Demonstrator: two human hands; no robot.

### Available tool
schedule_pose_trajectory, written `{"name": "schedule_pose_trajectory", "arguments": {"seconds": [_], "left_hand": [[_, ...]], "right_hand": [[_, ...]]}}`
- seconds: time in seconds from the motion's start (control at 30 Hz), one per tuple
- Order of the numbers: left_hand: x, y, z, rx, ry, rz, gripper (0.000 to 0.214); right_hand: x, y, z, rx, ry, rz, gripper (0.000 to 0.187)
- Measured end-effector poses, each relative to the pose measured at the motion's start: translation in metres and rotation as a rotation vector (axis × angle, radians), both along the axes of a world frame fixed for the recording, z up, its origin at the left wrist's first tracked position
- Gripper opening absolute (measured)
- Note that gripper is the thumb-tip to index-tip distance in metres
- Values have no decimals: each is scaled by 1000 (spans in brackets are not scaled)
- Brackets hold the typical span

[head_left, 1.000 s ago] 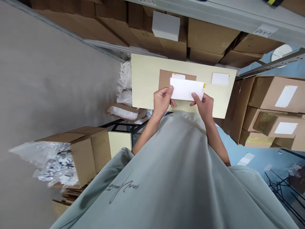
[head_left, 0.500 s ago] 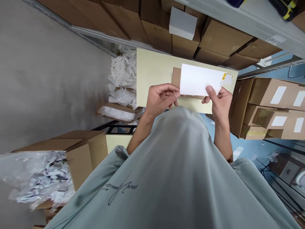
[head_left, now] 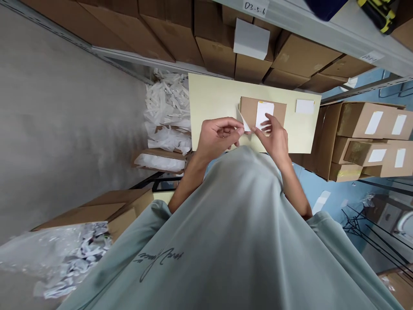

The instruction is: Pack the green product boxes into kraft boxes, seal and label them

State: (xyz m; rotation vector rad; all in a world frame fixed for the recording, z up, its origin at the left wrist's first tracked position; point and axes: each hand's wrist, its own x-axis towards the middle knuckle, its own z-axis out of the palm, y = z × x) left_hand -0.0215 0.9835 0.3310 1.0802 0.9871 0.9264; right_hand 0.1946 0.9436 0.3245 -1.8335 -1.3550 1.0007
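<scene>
My left hand (head_left: 221, 134) is closed in a pinch on a white label sheet (head_left: 244, 122), which shows as a narrow, tilted sliver at the box's left side. My right hand (head_left: 273, 137) is open above the front part of a flat brown cardboard box (head_left: 280, 111). Its fingers are apart over a white label (head_left: 262, 111) on the box top, and its thumb points toward the sheet. Whether these fingers touch the label I cannot tell. The box lies on a pale yellow tabletop (head_left: 213, 97).
A small white card (head_left: 305, 106) lies at the table's right. Stacked labelled cartons (head_left: 361, 125) stand to the right, shelved boxes (head_left: 292, 56) behind. Torn white paper strips (head_left: 167, 99) are heaped at left. Lower left stands an open carton (head_left: 129, 215) beside plastic-wrapped scraps.
The broad white sheet has turned nearly edge-on and moved left, uncovering the box and its label. My right hand has let go of the sheet and shifted left over the box.
</scene>
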Motion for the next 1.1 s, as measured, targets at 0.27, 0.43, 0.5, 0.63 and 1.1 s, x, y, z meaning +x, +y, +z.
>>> {"name": "schedule_pose_trajectory", "arguments": {"seconds": [0.27, 0.43, 0.5, 0.63, 1.1], "left_hand": [[-23, -1, -10, 34, 64, -66, 29], [-32, 2, -13, 82, 75, -113, 24], [-35, 4, -12, 99, 80, -140, 24], [-40, 7, -7, 115, 81, -184, 25], [-130, 83, -105, -128, 798, 74, 18]], "right_hand": [[-53, -12, 49, 203, -23, 103, 29], [-65, -10, 46, 194, -36, 67, 28], [-69, -11, 45, 210, -46, 59, 26], [-76, -11, 45, 207, -64, 47, 21], [-41, -16, 38, 326, 125, -480, 24]]}}
